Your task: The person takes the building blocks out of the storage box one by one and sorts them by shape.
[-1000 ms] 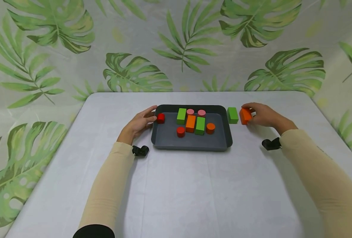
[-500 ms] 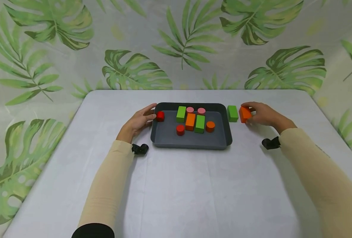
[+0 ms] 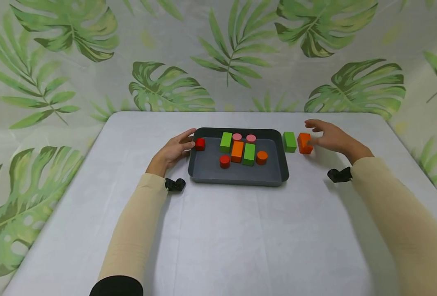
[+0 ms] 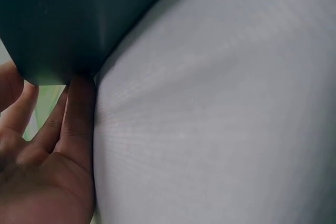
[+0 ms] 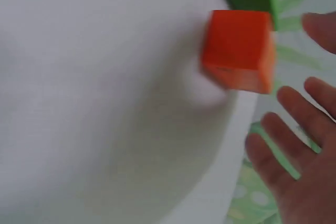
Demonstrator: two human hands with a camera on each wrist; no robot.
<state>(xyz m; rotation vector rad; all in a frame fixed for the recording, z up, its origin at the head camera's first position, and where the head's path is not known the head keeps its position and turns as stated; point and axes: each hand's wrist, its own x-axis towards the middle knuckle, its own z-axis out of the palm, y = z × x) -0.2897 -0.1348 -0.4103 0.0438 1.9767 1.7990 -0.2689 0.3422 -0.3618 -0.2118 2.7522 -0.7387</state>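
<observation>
A dark grey tray (image 3: 237,176) lies on the white table. My left hand (image 3: 169,153) holds its left wall, thumb over the rim beside a red block (image 3: 200,144); the left wrist view shows fingers against the tray's outer side (image 4: 58,24). To the right of the tray stand a green block (image 3: 289,142) and an orange block (image 3: 303,142), side by side. My right hand (image 3: 331,137) hovers just right of the orange block, fingers spread and holding nothing. In the right wrist view the orange block (image 5: 236,45) is apart from the fingers.
Inside the tray are two green blocks, an orange block (image 3: 237,152), two pink round pieces, a red cylinder (image 3: 224,161) and an orange cylinder (image 3: 261,158). A leaf-patterned cloth (image 3: 240,94) hangs behind the table (image 3: 218,238).
My right hand has let go of the orange block beside the green one and drawn slightly up and right, its fingers spreading. My left hand stays at the tray.
</observation>
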